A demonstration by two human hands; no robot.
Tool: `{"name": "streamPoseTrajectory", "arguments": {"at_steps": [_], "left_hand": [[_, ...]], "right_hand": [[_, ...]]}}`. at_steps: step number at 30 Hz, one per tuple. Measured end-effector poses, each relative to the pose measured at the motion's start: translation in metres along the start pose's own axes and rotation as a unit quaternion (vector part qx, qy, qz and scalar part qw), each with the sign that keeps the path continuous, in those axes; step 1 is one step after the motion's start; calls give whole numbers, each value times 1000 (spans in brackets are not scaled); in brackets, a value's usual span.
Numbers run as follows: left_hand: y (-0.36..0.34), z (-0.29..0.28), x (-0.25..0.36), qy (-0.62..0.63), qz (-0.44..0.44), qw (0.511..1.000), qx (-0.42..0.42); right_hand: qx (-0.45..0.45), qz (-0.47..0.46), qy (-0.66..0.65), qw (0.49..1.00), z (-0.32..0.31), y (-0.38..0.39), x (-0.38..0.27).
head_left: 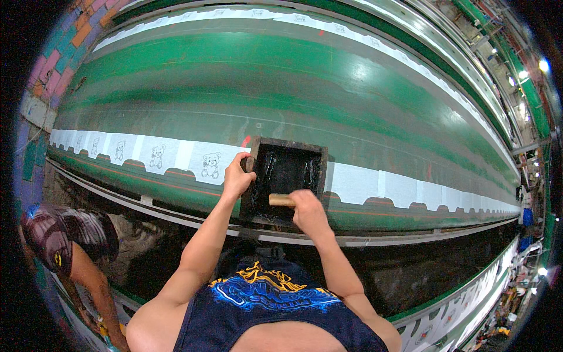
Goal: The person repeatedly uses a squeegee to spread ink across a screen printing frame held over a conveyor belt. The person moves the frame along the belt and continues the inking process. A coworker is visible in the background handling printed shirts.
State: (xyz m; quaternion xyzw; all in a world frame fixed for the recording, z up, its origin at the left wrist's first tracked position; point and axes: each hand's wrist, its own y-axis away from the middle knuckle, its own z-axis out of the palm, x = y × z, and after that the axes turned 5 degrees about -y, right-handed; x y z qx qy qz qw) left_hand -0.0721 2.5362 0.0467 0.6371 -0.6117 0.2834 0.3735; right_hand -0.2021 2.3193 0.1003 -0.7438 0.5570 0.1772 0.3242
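A dark screen-printing frame point(293, 144) with raised sides lies on the near edge of a long green table. Its inside is black and wet-looking. My left hand point(236, 178) grips the left side of the frame, thumb and fingers closed around it. Inside the frame, near its lower end, a squeegee with a light wooden handle point(280, 200) is held by my right hand point(311, 212); its blade is hard to see. White cut fabric pieces point(190, 155) run in a row to the left of the frame, printed with black bear outlines. Blank white pieces point(369, 183) continue on the right.
The green table point(234, 76) curves across the view, with another row of white pieces point(246, 16) along its far edge. A metal rail point(176, 214) follows the near edge. At lower left another person point(70, 240) bends over beside a second table.
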Motion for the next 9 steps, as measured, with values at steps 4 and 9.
{"name": "streamPoseTrajectory", "arguments": {"at_steps": [4, 9], "left_hand": [[-2, -2, 6, -9, -12, 1000, -27], [-4, -1, 3, -26, -19, 999, -35]], "right_hand": [[35, 3, 36, 999, -5, -59, 37], [57, 28, 16, 998, 18, -78, 66]]}}
